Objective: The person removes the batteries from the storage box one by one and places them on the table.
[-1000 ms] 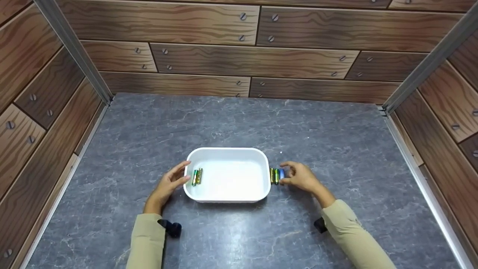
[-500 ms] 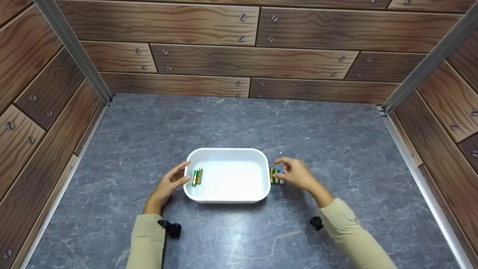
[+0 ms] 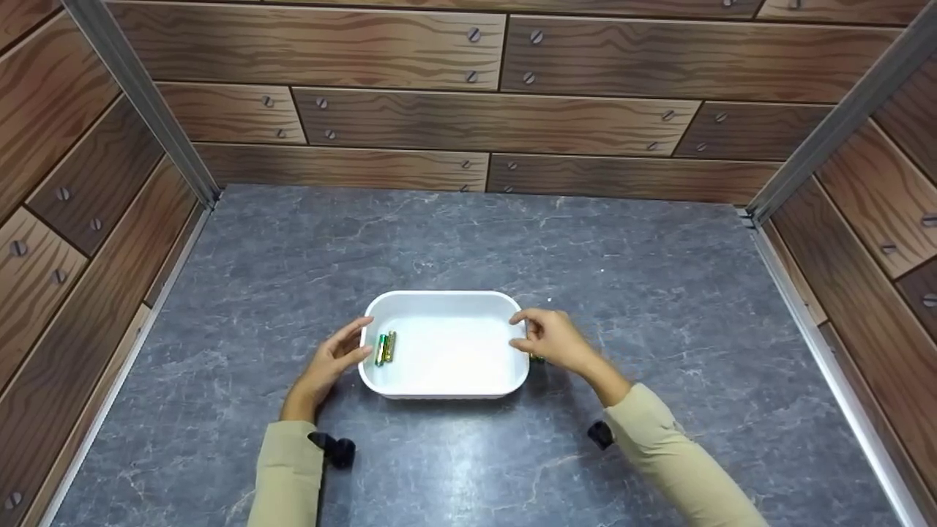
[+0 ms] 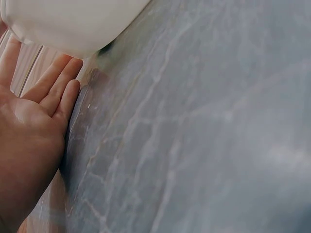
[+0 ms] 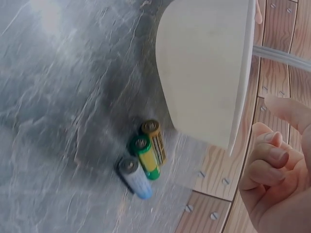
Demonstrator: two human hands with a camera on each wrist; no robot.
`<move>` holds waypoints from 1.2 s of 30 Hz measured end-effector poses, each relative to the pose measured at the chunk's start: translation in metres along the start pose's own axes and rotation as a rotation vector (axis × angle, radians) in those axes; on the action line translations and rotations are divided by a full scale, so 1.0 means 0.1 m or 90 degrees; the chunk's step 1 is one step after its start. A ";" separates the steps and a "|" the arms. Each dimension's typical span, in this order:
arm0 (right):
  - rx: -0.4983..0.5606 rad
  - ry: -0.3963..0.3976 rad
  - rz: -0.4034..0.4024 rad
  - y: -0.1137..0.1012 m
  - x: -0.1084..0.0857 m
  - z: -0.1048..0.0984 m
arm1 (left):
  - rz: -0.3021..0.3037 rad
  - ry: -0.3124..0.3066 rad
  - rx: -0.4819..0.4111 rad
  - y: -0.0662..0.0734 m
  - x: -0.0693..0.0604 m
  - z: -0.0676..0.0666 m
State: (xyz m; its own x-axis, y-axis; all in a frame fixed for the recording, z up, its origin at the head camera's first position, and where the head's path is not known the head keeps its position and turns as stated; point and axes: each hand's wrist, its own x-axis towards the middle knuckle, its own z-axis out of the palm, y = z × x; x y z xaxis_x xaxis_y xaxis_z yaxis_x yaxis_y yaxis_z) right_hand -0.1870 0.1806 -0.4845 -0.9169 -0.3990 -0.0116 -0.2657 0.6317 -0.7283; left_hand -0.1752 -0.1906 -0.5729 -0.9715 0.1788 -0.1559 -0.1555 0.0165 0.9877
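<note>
A white plastic tub (image 3: 446, 359) sits on the table, with a green battery (image 3: 381, 350) and a gold battery (image 3: 390, 347) side by side at its left end. My left hand (image 3: 329, 359) rests at the tub's left end, its fingers fairly straight against the rim and wall. Over the right rim hovers my right hand (image 3: 558, 342), thumb and index finger apart, nothing visible between them. In the right wrist view, a gold battery (image 5: 154, 141), a green-and-yellow battery (image 5: 147, 158) and a blue-and-white battery (image 5: 136, 179) lie in a row beside the tub; my right hand mostly hides them from the head camera.
The grey marbled table (image 3: 439, 241) is bordered by wood-patterned walls (image 3: 410, 117) at the back and both sides. Metal posts stand in the back corners. A dark wrist camera (image 3: 340, 450) sits under the left sleeve, another (image 3: 600, 435) by the right.
My right hand has moved left, from beside the blue battery, across the row to above the tub's right rim. The left hand, tub and batteries stay about where they were.
</note>
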 end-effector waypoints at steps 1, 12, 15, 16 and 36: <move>-0.003 0.000 -0.003 -0.02 0.01 0.02 | -0.001 0.001 0.004 0.00 0.00 0.00; -0.043 -0.020 -0.036 -0.19 0.10 0.27 | 0.000 0.006 0.019 0.00 -0.01 0.01; -0.045 -0.029 -0.036 -0.23 0.12 0.32 | 0.002 0.009 0.024 0.00 0.00 0.01; -0.046 -0.031 -0.038 -0.25 0.13 0.33 | 0.002 0.009 0.026 -0.01 0.00 0.01; -0.079 -0.080 -0.065 -0.39 0.33 0.83 | -0.013 0.017 0.012 0.01 0.00 0.01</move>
State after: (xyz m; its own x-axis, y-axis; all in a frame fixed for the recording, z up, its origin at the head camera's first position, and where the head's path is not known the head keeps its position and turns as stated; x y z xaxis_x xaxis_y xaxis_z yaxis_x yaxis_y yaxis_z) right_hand -0.1827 0.0881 -0.5134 -0.8410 -0.5400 -0.0332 -0.3973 0.6580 -0.6396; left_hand -0.1753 -0.1899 -0.5723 -0.9725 0.1526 -0.1758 -0.1720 0.0380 0.9844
